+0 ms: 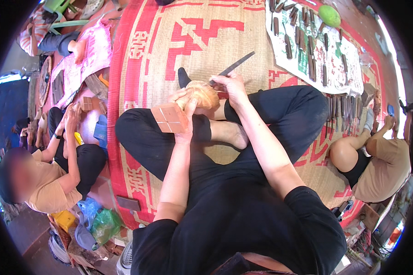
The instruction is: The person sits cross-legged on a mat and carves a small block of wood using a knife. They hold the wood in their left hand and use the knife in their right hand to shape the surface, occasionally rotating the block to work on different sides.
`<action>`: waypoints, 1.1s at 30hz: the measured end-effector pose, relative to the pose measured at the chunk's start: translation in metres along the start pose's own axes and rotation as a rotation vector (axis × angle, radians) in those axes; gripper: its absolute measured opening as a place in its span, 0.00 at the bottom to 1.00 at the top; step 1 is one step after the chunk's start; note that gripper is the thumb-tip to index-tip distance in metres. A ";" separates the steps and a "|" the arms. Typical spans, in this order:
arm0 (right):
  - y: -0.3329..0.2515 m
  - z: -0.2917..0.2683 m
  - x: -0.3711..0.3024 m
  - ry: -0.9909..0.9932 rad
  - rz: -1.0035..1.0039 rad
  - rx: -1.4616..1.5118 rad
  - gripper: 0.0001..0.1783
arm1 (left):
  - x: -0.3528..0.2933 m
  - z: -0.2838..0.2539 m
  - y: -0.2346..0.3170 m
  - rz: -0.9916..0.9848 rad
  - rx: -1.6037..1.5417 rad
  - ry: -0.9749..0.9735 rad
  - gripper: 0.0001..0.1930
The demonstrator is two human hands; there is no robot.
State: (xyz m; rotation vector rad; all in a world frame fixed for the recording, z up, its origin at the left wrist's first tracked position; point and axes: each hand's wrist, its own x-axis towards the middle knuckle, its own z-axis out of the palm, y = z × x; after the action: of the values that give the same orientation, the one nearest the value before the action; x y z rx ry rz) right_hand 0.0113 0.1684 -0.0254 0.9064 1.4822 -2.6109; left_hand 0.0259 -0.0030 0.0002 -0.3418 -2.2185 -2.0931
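My left hand (188,110) is closed around a carved wooden piece (203,94), held tilted above my crossed legs. Its far end is rounded, pale yellow and grooved; a square, reddish-brown base (170,118) with pale crossed lines faces up toward me. In my right hand (232,87) is a long, flat, dark file (237,63), pinched near its lower end. The file slants up and away to the right, its lower end close by the rounded part of the wood. Whether the two touch, I cannot tell.
I sit on a red-and-tan woven mat (225,41). A white cloth (280,50) with several dark-handled tools and a green round object (329,16) lies far right. Several chisels (346,112) lie nearer. A dark flat block (128,203) rests at left. People sit on both sides.
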 end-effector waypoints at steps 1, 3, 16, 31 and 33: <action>-0.007 0.009 -0.010 -0.015 0.059 0.026 0.07 | -0.001 0.000 -0.001 -0.006 -0.009 0.005 0.18; 0.000 0.012 -0.004 -0.052 -0.012 -0.026 0.07 | 0.001 0.000 0.001 -0.006 -0.025 0.003 0.18; 0.004 0.013 -0.002 -0.115 -0.007 -0.074 0.08 | 0.001 0.000 -0.001 0.014 0.035 0.005 0.18; 0.001 0.008 0.002 -0.027 -0.048 -0.033 0.08 | 0.002 0.002 -0.007 -0.010 -0.025 0.071 0.17; 0.003 0.015 -0.003 -0.085 -0.097 -0.076 0.08 | 0.003 -0.001 -0.009 0.014 -0.011 0.069 0.17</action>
State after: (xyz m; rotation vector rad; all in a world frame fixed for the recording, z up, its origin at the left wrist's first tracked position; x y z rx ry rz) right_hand 0.0074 0.1539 -0.0207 0.7246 1.6307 -2.6012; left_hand 0.0213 -0.0040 -0.0076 -0.2810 -2.1605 -2.0785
